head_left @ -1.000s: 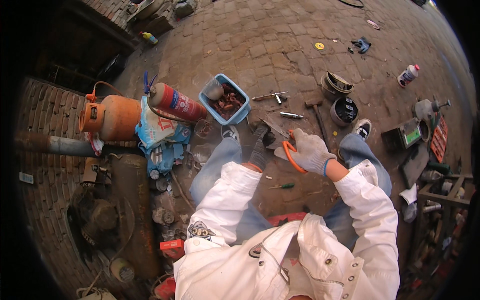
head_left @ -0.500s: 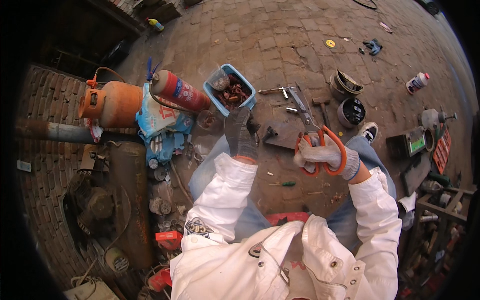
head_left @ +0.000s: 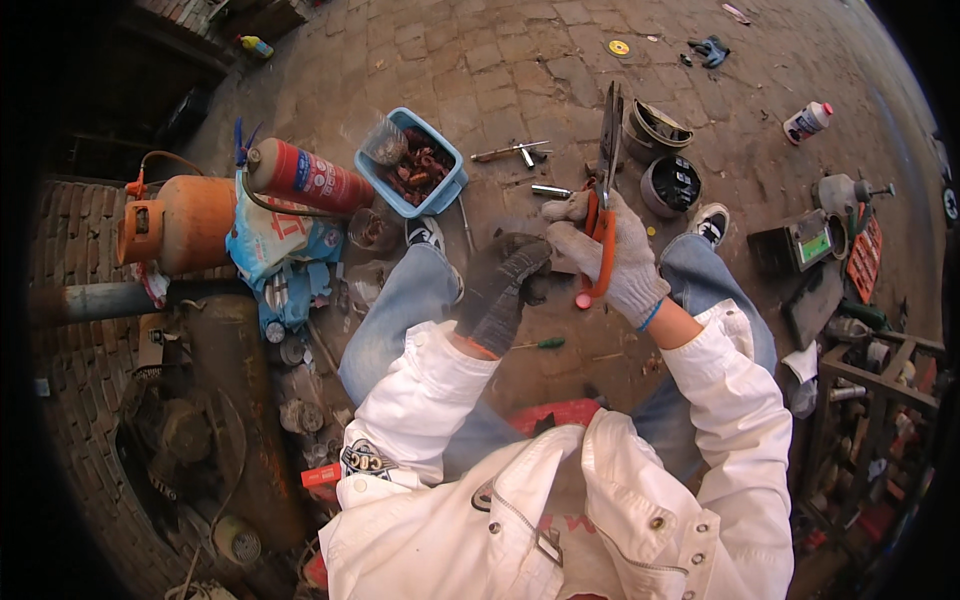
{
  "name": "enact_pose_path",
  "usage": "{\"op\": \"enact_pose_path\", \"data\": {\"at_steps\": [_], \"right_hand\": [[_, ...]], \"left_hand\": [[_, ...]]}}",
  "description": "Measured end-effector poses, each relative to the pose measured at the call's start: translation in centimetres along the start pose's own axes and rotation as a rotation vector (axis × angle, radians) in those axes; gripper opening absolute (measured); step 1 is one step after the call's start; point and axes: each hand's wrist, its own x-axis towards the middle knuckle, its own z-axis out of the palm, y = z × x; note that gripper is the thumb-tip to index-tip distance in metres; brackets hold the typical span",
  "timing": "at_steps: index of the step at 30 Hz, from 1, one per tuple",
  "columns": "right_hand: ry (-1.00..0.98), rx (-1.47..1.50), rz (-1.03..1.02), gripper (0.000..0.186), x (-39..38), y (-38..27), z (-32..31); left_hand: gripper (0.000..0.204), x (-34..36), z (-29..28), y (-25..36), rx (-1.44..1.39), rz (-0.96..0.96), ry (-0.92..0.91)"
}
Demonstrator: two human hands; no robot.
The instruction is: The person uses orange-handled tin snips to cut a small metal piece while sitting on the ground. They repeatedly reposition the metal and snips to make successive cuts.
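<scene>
My right hand (head_left: 630,265), in a pale knit glove, grips shears (head_left: 610,135) with orange handles; their long metal blades point away from me, raised above the brick floor. My left hand (head_left: 500,280), in a dark grey glove, is curled just left of the orange handles, its fingertips partly hidden, so what it holds cannot be made out. A dark flat piece (head_left: 563,263) shows behind and between my hands. A green-handled screwdriver (head_left: 548,343) lies on the floor below them. Metal socket tools (head_left: 525,155) lie beyond my hands.
A blue tub (head_left: 452,185) of scrap, a red extinguisher (head_left: 320,183), an orange gas cylinder (head_left: 200,220) and a blue sack (head_left: 265,255) crowd the left. Two round tins (head_left: 670,185) stand ahead right. A black battery (head_left: 775,250) and metal rack (head_left: 875,390) are at the right.
The shears have swung from leaning left to upright as my right hand moved up and leftward. My left hand has shifted rightward, closer to the handles.
</scene>
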Motion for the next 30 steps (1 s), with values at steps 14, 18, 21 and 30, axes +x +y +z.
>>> {"op": "enact_pose_path", "data": {"at_steps": [14,18,21,30], "right_hand": [[-0.073,-0.103,0.132,0.027,0.3,-1.5,-0.9],[-0.221,-0.110,0.245,0.027,-0.1,-3.7,-1.6],[-0.313,0.040,0.440,0.024,-0.7,-5.4,-2.1],[-0.533,0.375,0.617,0.017,-1.2,-6.3,-2.7]], "left_hand": [[0.021,-1.0,-0.8,2.1,0.647,0.310,-0.052],[0.017,-1.4,-1.3,3.3,1.054,0.747,-0.071],[0.016,-1.4,-1.8,4.2,1.060,0.803,-0.103],[0.022,-2.3,-1.8,5.3,0.542,0.101,-0.199]]}}
